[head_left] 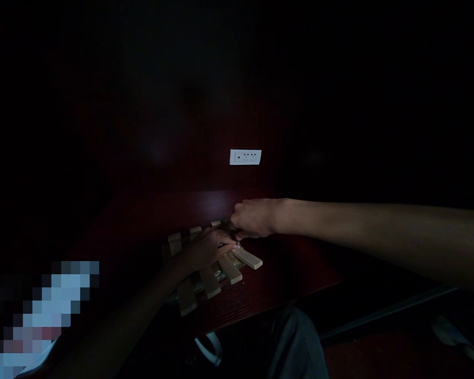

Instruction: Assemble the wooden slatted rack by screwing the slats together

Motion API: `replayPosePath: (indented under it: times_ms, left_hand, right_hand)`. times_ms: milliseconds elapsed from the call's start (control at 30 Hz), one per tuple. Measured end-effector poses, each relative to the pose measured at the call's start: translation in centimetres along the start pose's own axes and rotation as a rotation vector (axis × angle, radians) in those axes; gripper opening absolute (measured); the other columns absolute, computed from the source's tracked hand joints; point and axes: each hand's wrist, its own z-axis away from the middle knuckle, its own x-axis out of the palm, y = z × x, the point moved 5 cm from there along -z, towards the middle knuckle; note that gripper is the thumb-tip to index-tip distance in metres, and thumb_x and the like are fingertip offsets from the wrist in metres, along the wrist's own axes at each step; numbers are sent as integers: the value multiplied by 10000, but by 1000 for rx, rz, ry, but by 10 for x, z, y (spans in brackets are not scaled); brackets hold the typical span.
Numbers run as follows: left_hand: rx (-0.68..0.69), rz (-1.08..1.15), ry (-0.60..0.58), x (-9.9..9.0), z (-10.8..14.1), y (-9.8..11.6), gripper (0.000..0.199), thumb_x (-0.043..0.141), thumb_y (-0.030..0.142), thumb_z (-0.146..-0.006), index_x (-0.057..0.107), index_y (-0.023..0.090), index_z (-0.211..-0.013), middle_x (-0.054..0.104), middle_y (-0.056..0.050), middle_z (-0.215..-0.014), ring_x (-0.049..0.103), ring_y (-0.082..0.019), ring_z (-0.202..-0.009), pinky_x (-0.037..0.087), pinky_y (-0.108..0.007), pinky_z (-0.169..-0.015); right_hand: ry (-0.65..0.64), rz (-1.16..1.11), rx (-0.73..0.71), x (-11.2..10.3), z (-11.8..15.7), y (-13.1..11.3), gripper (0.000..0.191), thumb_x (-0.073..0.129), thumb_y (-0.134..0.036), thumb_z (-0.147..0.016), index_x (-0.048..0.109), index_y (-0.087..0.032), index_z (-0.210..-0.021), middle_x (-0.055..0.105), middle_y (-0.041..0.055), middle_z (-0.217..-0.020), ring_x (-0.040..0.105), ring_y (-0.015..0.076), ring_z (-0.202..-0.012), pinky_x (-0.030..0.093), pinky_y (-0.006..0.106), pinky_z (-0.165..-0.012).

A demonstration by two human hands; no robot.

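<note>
Several pale wooden slats point(231, 268) lie side by side on a dark red table, with something shiny and clear between them. My left hand point(209, 248) rests across the slats, its fingers close together and pointing right to the end slat point(248, 258). Just beyond its fingertips my right hand point(253, 217) is closed, knuckles up, at the far right end of the slats. The fingertips of both hands nearly meet; whatever is between them is too small and dark to make out.
The dark red table point(237, 305) has its near edge just above my knee point(300, 342). A white wall socket point(245, 157) is behind the table. A blurred, pixelated bright shape point(51, 310) is at the lower left, and a pale strap point(210, 348) hangs below the table.
</note>
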Motion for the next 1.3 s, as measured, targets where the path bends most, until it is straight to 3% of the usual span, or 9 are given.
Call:
replayPosePath:
  times_ms: [200,467,633,800,967,1300]
  left_hand:
    - [20,50,28,1,-1,-1,219,513,238,-943,730,210,-950,734,-18,-972,650,-160,-897,446,-263,-851]
    - [0,38,20,0,0,-2,207,530,245,-930,732,204,-921,725,-29,-941,645,-177,-865,460,-273,-801]
    - [15,8,11,-2,-1,0,214,515,231,-946,721,193,-897,727,-16,-904,642,-163,-831,447,-267,-807]
    - [54,30,6,-6,-3,8,211,504,193,-946,702,179,-877,724,-16,-915,637,-161,-888,439,-262,-857]
    - [64,20,22,-6,-2,7,207,500,194,-946,706,192,-946,722,-22,-999,628,-162,-957,430,-274,-905]
    - [34,-29,2,-3,0,2,230,485,230,-949,709,201,-904,717,-27,-937,632,-174,-912,440,-285,-865]
  right_hand:
    - [37,-20,1,4,-1,6,224,617,-276,-859,731,-146,-1001,689,92,-825,610,186,-723,430,308,-633]
    - [-18,-25,93,-3,0,-1,269,640,-286,-845,729,-116,-1033,687,135,-959,630,234,-845,454,320,-668]
    - [-49,-87,179,-3,-1,5,297,672,-320,-810,726,-113,-1015,682,130,-933,621,243,-887,464,320,-695]
    - [-94,-138,104,-4,6,7,338,701,-257,-763,701,-119,-1072,709,95,-918,634,207,-780,442,279,-620]
    - [2,-149,12,-6,18,5,278,596,-126,-828,682,-118,-1092,707,77,-923,617,155,-744,421,249,-620]
    - [40,-161,-33,-3,11,11,234,607,-253,-865,724,-123,-1022,712,77,-839,615,168,-735,427,282,-674]
